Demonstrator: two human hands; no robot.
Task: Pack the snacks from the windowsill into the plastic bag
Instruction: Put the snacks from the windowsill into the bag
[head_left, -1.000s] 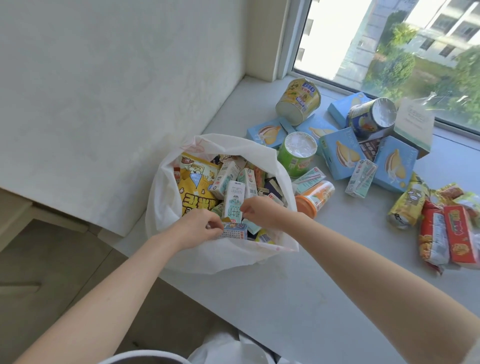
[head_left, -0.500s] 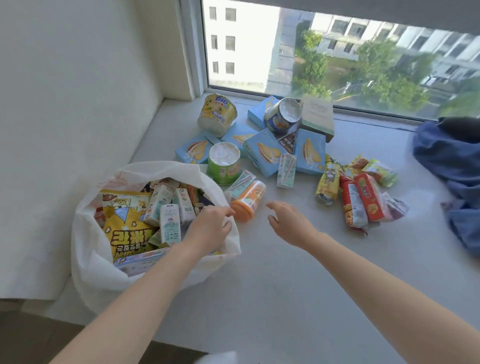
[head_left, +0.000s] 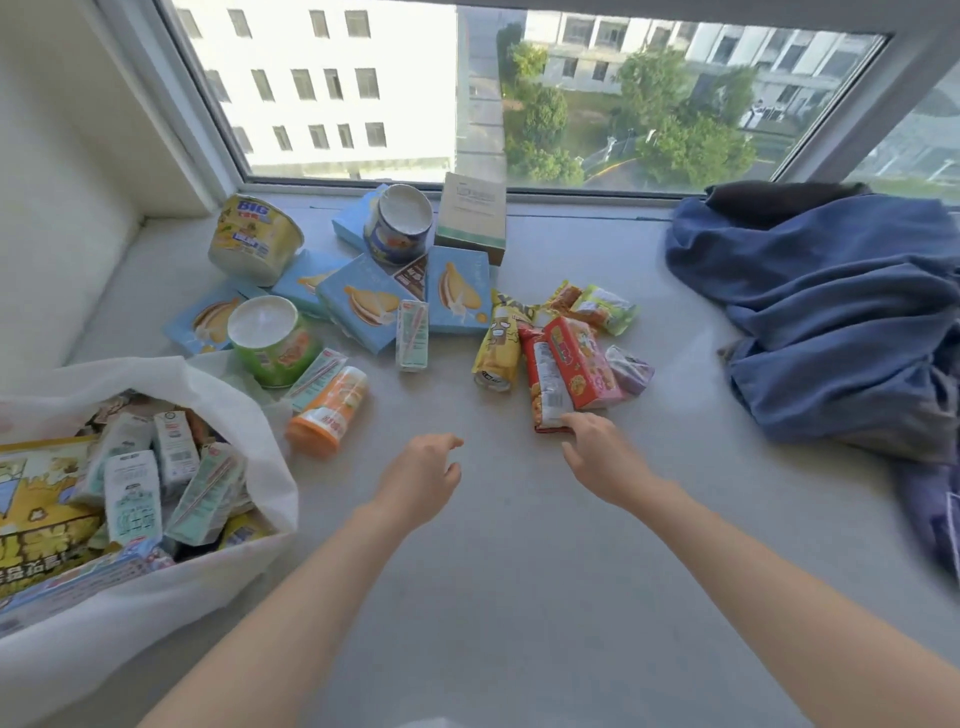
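Our right hand (head_left: 605, 460) — fingers loosely extended — touches the red packet (head_left: 544, 384) at its eleven o'clock; our left hand (head_left: 421, 480) hovers slack, holding nothing.

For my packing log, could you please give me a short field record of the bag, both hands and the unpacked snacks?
bag: white plastic bag, open, at the left end of the windowsill, holds cartons and a yellow packet
left hand: open, over bare sill, holding nothing
right hand: open, fingertips touching the near end of the red-and-white packet
unpacked: orange bottle, green cup, yellow cup, blue boxes
other: blue clothing at the right
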